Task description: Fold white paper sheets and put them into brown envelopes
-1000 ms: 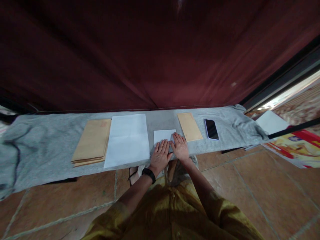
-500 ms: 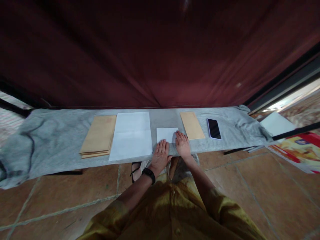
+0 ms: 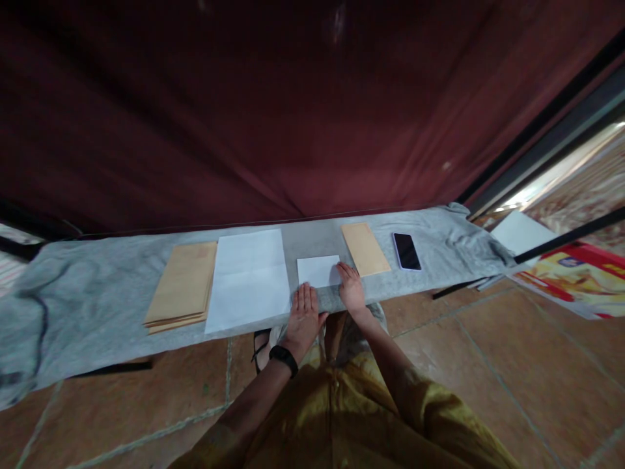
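Observation:
A small folded sheet of white paper (image 3: 317, 270) lies on the cloth-covered bench in front of me. My left hand (image 3: 303, 316), with a black band on its wrist, rests flat at the paper's lower left edge, fingers stretched out. At the right edge of the paper is my right hand (image 3: 350, 286), its fingertips touching the side and the fingers slightly bent. It does not visibly grip anything. To the left lies a larger white sheet (image 3: 249, 280) with faint creases. A single brown envelope (image 3: 366, 249) is just right of the folded paper.
A stack of brown envelopes (image 3: 183, 283) sits left of the large sheet. A phone (image 3: 407, 251) lies to the right on the grey cloth (image 3: 102, 299). Behind the bench hangs a dark red curtain (image 3: 293, 130). A red and yellow box (image 3: 581, 277) is beyond the right end.
The camera view has tilted and shifted slightly. My right hand's fingers have drawn in a little at the folded paper's right edge. My left hand stays at the lower edge.

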A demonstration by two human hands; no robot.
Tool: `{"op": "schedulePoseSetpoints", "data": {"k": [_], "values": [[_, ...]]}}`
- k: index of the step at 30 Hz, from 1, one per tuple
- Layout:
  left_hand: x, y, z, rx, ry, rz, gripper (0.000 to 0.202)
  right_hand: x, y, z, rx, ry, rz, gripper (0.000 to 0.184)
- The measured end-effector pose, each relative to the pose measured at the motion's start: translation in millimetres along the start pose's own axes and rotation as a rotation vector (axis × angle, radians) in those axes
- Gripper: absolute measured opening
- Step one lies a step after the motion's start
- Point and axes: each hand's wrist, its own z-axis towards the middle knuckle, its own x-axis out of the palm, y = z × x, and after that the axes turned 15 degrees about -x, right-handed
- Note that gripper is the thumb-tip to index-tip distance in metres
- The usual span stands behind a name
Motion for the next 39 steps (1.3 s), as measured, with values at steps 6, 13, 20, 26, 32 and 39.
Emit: {"op": "schedulePoseSetpoints", "data": {"k": [6, 13, 20, 26, 32, 39], "values": [[-2.3, 5, 2, -0.017, -0.065, -0.018, 0.065, -1, 1, 1, 0.009, -0.016, -0.003, 0.068], [-2.5, -14, 17, 0.111, -0.085, -0.102, 0.06, 1, 4, 1, 0.065, -0.084, -0.005, 0.056], [18.1, -15, 18, 0.12, -0.119, -0.095, 0.061, 4, 10, 4, 0.114, -0.138, -0.007, 0.041], [18.5, -13, 19, 0.132, -0.118, -0.127, 0.063, 5, 24, 16, 0.295, -0.204, 0.055, 0.036], [14.8, -10, 22, 0.054, -0.045, -0.412, 0.055, -4, 30, 26, 0.408, -0.316, 0.457, 0.037], [-35.1, -23, 47, -0.247, 0.113, -1.117, 0.053, -47, 72, 27, 0.206, -0.359, 0.698, 0.031]]}}
